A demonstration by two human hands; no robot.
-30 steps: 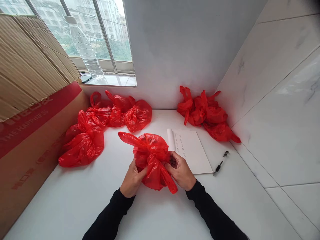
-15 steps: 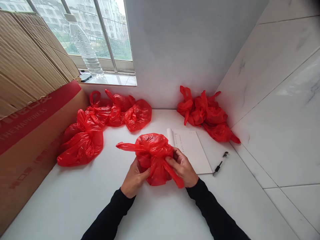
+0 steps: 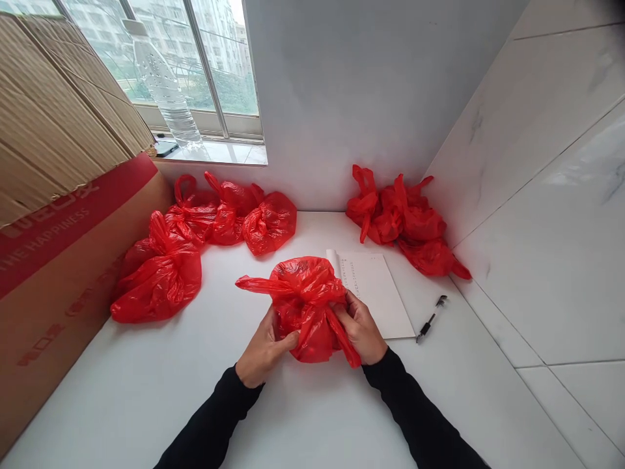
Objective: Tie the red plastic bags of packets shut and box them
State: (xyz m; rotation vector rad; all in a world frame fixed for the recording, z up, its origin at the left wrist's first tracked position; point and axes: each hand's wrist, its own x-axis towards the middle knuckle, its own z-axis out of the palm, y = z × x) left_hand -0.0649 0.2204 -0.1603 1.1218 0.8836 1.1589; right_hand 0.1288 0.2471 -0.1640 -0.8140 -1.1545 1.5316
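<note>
A knotted red plastic bag (image 3: pixel 312 299) is between my hands over the white table (image 3: pixel 312 417). My left hand (image 3: pixel 266 348) grips its left side, thumb across the front. My right hand (image 3: pixel 362 329) holds the right side, with the thumb pressed into the plastic near the knot. One handle loop sticks out to the left; another hangs down beside my right fingers. The bag looks filled out, but what is inside cannot be made out. Just behind my right hand lies an open notebook (image 3: pixel 385 299) with handwritten columns, partly covered by the bag.
Several tied red bags (image 3: pixel 166 277) line the left and back of the table. More red bags (image 3: pixel 405 225) are heaped in the right corner. A black pen (image 3: pixel 431 319) lies right of the notebook. At left stands a cardboard box (image 3: pixel 63 312); a water bottle (image 3: pixel 168 98) is on the windowsill.
The bag in my hands has turned slightly and shifted a little to the right, and its top looks more spread. Both hands keep hold of it at nearly the same place.
</note>
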